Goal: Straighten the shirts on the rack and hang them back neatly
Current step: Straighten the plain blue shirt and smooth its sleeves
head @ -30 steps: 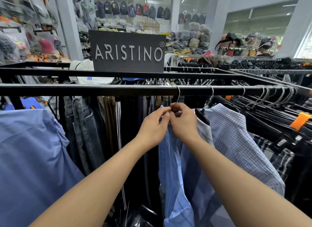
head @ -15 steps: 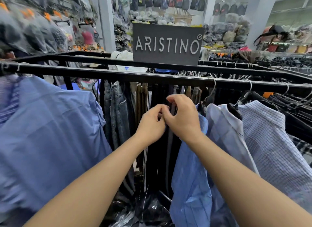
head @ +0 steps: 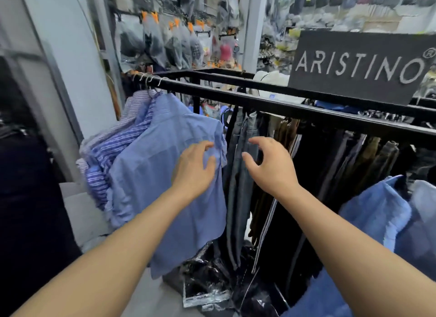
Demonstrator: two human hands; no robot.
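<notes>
**Blue shirt (head: pixel 153 175) at left end of rack (head: pixel 259 105): soft, light, take it by the shoulders**

Rack is a black rail frame running left to right across my view, with a brand sign (head: pixel 358 64) standing on top. Dark trousers (head: pixel 330 175) and jeans (head: pixel 240 175) fill the middle of the rail. Blue shirt hangs just left of the jeans, broad panel towards me, rumpled and bunched at the shoulder seam. Striped shirts (head: pixel 111 158) crowd behind it, touching it, slumped unevenly. Other blue shirts (head: pixel 377 213) hang low on the right, well apart. Plastic bags (head: pixel 207 281) lie on the floor under the rail.

Left hand (head: pixel 194 170): fingers loosely spread, holding nothing, over the blue shirt's near shoulder. Touching or just short of it, too blurred to tell. Right hand (head: pixel 271 168): fingers apart and half curved, empty, in front of the jeans, beside the shirt's edge.

Handling, my guess: thin woven cloth, light and limp with no stiffness. It likely slides easily on its hanger and creases if squeezed. I'd take hold at both shoulder seams or the collar, where the hanger backs the cloth, not mid-panel. Wire hooks (head: pixel 151 78) sit close together on the rail, so neighbours may drag along.
</notes>
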